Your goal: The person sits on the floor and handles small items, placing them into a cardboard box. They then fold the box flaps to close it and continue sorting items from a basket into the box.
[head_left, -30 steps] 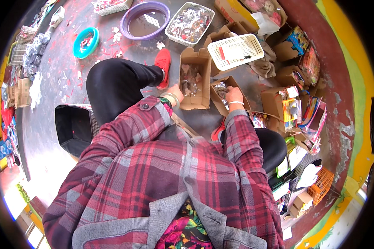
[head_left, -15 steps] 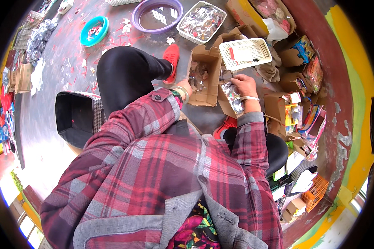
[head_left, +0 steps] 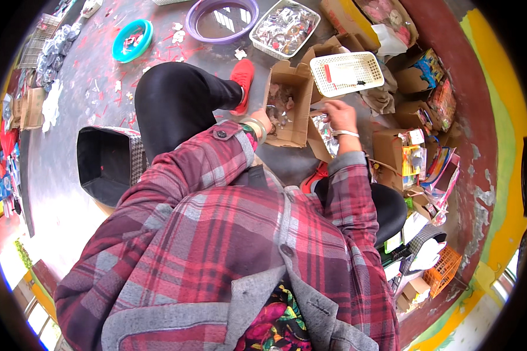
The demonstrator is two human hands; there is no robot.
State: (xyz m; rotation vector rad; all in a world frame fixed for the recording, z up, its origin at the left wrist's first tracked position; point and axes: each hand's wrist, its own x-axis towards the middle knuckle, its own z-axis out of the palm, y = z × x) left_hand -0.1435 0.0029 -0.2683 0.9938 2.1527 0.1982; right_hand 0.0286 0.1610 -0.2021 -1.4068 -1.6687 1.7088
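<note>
My left hand [head_left: 263, 121] is at the near left edge of an open cardboard box [head_left: 298, 96]. Its fingers are closed just inside, and what they hold is too small to make out. Small pinkish and clear pieces [head_left: 284, 105] lie in that box. To the right, my right hand [head_left: 341, 116] is over a second cardboard box [head_left: 317, 140] of shiny clear packets [head_left: 323, 126]. The fingers of this hand are curled together, and anything between them cannot be made out. A pale bangle circles the right wrist.
Beyond the boxes stands a cream plastic basket [head_left: 346, 73] with red and dark items, near a white basket [head_left: 284, 29] of shiny packets. Purple [head_left: 221, 38] and teal [head_left: 118, 50] basins stand farther off. A black-lined bin [head_left: 102, 167] is by my left knee. Filled cartons [head_left: 389, 149] line the right wall.
My right hand has risen a little off the shiny packets, and its fingers have curled in. The left hand stays at the box edge, its fingers slightly shifted.
</note>
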